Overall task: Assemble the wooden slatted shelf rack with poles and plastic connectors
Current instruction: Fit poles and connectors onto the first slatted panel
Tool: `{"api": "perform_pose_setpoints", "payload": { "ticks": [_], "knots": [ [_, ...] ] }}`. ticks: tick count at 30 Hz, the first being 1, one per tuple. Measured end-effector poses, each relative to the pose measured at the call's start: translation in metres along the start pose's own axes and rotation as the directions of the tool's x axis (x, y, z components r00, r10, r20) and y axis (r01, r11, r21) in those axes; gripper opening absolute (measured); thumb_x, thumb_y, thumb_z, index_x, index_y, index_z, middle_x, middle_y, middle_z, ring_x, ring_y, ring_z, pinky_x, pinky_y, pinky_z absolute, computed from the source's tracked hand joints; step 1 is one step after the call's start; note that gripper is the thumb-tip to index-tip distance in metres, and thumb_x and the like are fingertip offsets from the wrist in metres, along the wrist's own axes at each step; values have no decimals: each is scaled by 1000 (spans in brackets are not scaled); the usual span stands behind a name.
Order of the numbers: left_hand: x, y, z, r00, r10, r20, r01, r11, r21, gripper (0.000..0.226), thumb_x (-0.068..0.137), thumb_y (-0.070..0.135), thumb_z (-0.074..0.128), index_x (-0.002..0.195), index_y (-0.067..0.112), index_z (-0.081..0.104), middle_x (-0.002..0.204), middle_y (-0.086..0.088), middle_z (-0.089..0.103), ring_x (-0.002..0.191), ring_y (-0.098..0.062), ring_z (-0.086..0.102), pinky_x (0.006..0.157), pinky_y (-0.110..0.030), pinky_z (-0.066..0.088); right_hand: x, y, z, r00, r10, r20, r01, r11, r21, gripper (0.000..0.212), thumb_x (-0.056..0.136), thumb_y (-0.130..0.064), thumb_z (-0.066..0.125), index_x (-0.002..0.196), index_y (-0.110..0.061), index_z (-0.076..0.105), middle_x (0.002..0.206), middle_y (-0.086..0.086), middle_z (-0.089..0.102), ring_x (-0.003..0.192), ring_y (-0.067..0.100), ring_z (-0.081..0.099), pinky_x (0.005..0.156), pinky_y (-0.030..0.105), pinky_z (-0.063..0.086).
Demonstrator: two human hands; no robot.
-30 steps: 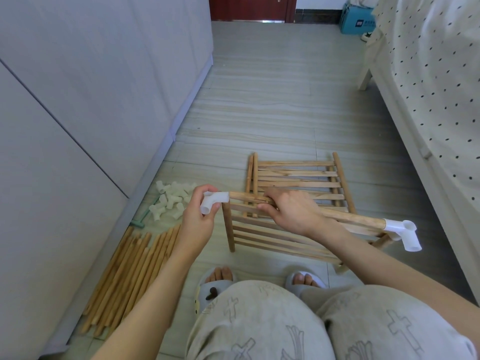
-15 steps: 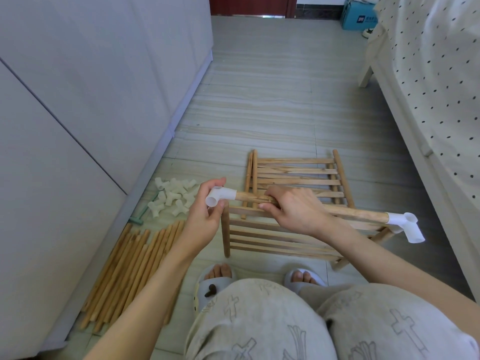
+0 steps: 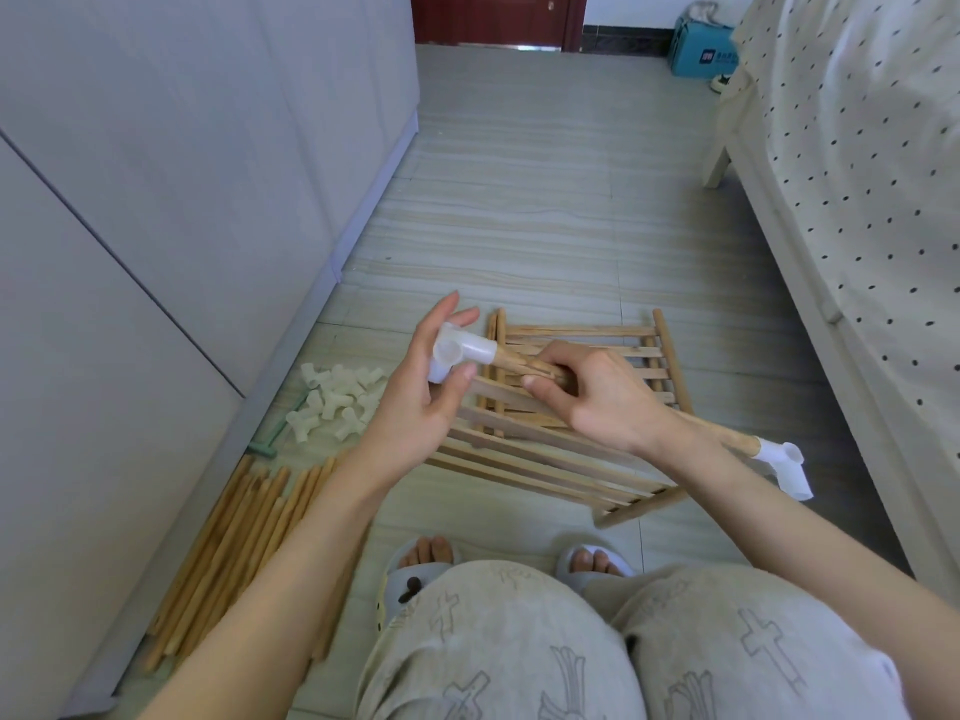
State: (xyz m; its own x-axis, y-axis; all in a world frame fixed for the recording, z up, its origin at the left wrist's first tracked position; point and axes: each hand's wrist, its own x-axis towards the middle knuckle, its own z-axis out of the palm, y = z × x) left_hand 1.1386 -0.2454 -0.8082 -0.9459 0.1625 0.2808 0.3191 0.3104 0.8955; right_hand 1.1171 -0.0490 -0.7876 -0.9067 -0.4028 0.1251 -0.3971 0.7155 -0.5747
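Head view: right hand (image 3: 608,397) clamped on pole (image 3: 717,433), left hand (image 3: 426,392) pinching connector (image 3: 460,351); box (image 3: 701,49) lettering unreadable.

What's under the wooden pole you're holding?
Under the round wooden pole lie flat wooden slatted shelf panels on the floor. The right hand and forearm cover part of their middle slats.

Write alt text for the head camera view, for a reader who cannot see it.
A person's right hand grips a wooden pole with a white plastic connector on each end, while the left hand holds the nearer connector between thumb and fingers. Slatted shelf panels lie on the floor below, with loose connectors and spare poles to the left.
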Motion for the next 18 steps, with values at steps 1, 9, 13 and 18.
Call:
{"api": "perform_pose_setpoints", "payload": {
  "ticks": [1,9,13,18],
  "knots": [
    [3,6,-3,999,-10,41,11,1000,-19,55,97,13,48,142,30,22,138,14,44,119,15,42,91,2,29,-1,0,-4,1000,15,-2,-15,999,42,18,91,-31,57,84,-14,60,58,-10,47,56,9,43,55,29,29],
    [28,45,2,994,-54,90,60,996,-67,26,93,10,55,117,19,54,117,-7,62,108,-10,57,89,-12,42,-14,9,-34,985,172,-8,-137,809,572,26,92,-24,53,69,-10,54,53,-9,42,53,8,36,56,25,27],
    [37,60,24,987,-45,153,62,993,-104,29,90,8,59,108,30,55,109,2,61,96,1,56,85,-10,41,-17,9,-56,983,183,9,-145,750,645,56,88,-53,32,87,-4,61,70,3,56,64,14,47,65,24,41],
    [43,72,52,967,-35,254,57,995,-82,28,81,31,66,103,43,52,113,2,58,105,-6,55,92,-26,43,-22,1,-81,989,136,62,-147,799,584,62,85,-67,25,76,-15,59,73,0,50,65,8,44,62,14,39]
  ]
}}
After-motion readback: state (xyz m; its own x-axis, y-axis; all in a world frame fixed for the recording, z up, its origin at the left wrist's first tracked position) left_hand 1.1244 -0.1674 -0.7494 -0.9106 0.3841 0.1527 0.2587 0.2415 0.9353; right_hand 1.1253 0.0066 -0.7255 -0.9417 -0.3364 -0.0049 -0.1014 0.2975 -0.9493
